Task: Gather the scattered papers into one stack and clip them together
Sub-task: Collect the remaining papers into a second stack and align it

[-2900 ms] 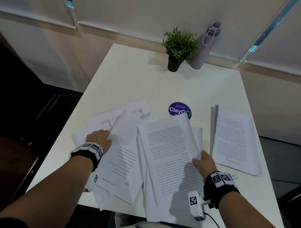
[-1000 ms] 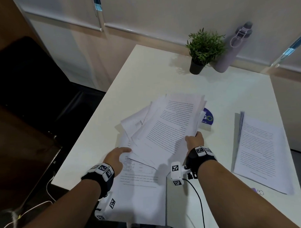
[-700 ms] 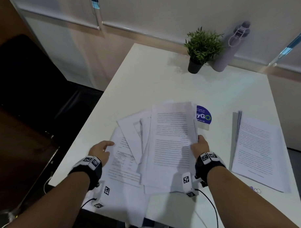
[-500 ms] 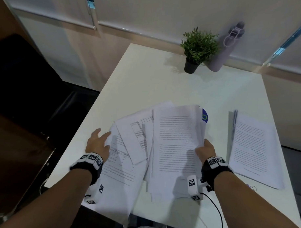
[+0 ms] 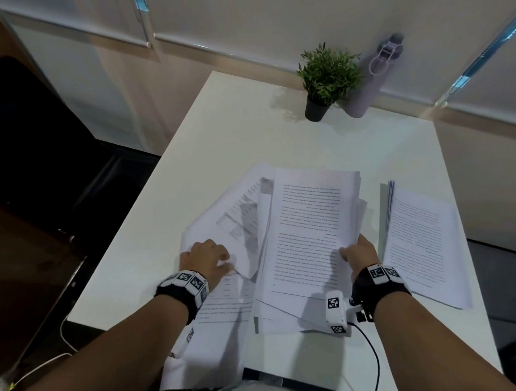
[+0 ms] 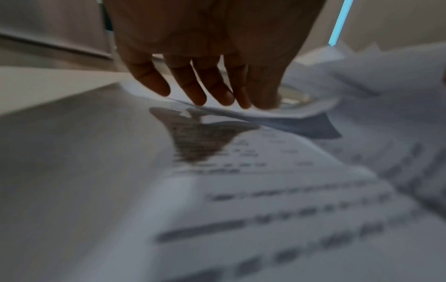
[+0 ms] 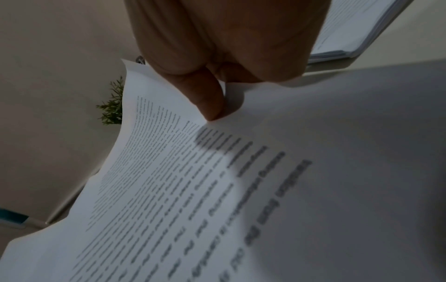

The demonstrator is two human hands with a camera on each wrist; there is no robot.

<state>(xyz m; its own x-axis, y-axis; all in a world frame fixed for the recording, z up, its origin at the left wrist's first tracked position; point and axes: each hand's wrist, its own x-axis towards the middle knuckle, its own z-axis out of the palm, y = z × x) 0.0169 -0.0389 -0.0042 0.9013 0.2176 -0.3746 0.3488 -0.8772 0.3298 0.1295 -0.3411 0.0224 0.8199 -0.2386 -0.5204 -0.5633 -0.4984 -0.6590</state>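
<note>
Head view shows a white counter (image 5: pixel 248 131) with a loose pile of printed papers (image 5: pixel 307 223) near its front edge, several sheets fanned out at different angles and some hanging over that edge. On the pile's right side, the right hand (image 5: pixel 359 254) pinches the edge of the top sheets; the right wrist view shows its thumb (image 7: pixel 207 97) pressed on top of a text page (image 7: pixel 193 190) that curves upward, with the other fingers hidden beneath the paper. At the left side of the pile, the left hand (image 5: pixel 205 257) rests on the sheets with its fingers (image 6: pixel 193 85) fairly straight and close together, their tips touching the raised edge of a sheet (image 6: pixel 241 112); whether they actually grip it cannot be told through the blur. A second, tidier stack of papers (image 5: pixel 422 242) lies flat on the counter to the right of the pile, just beside the right hand and apart from the loose sheets. At the far edge of the counter stand a small potted plant (image 5: pixel 326 81) and, just beside it on the right, a pale purple bottle (image 5: pixel 370 83). Both wrists wear black bands with square printed markers, and a thin black cable (image 5: pixel 370 355) runs from the right wrist toward the front edge.
</note>
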